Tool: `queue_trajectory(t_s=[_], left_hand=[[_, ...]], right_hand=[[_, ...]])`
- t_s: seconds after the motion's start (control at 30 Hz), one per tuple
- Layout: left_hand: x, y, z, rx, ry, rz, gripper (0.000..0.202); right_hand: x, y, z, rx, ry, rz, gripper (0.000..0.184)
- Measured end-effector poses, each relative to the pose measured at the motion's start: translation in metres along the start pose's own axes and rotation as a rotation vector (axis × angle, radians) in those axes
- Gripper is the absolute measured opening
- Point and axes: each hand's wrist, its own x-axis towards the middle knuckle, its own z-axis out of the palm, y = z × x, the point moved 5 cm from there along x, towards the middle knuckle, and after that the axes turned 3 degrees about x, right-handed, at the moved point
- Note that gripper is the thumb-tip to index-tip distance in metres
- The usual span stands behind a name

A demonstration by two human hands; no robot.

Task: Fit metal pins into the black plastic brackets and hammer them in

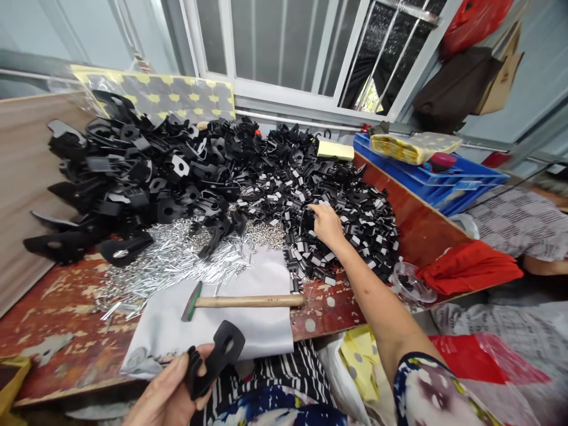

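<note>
In my left hand (173,387), at the lower edge of the view, I grip a black plastic part (226,346) with an oval hole in its flat end and a ridged piece near my thumb. My right hand (327,225) reaches into a heap of small black clips (364,228), many with pale grey faces. Its fingers are curled, with the fingertips among the clips; what they pinch is hidden. A hammer (248,301) with a wooden handle and green-marked head lies on a white sheet (266,331) between my hands.
Larger black parts (168,171) are heaped at the left back. Metal pins (190,260) and small metal pieces spread before them. A blue crate (457,183), a red cloth (470,272) and a clear plastic bowl (412,284) are on the right. Another person's arm (544,265) shows at the far right.
</note>
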Motion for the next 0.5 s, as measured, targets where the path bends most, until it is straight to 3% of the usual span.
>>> queue_trajectory(t_s=[0.27, 0.37, 0.5], left_hand=[[-0.004, -0.007, -0.011, -0.051, 0.053, -0.022, 0.033], [-0.003, -0.005, -0.007, -0.049, 0.032, -0.006, 0.035], [-0.008, 0.0, 0.0, -0.019, 0.014, 0.0, 0.034]], right_hand=[[-0.046, -0.01, 0.017, 0.004, -0.121, -0.025, 0.013], [-0.055, -0.006, 0.022, 0.026, -0.101, -0.024, 0.014], [-0.058, -0.014, 0.01, 0.066, 0.011, -0.017, 0.024]])
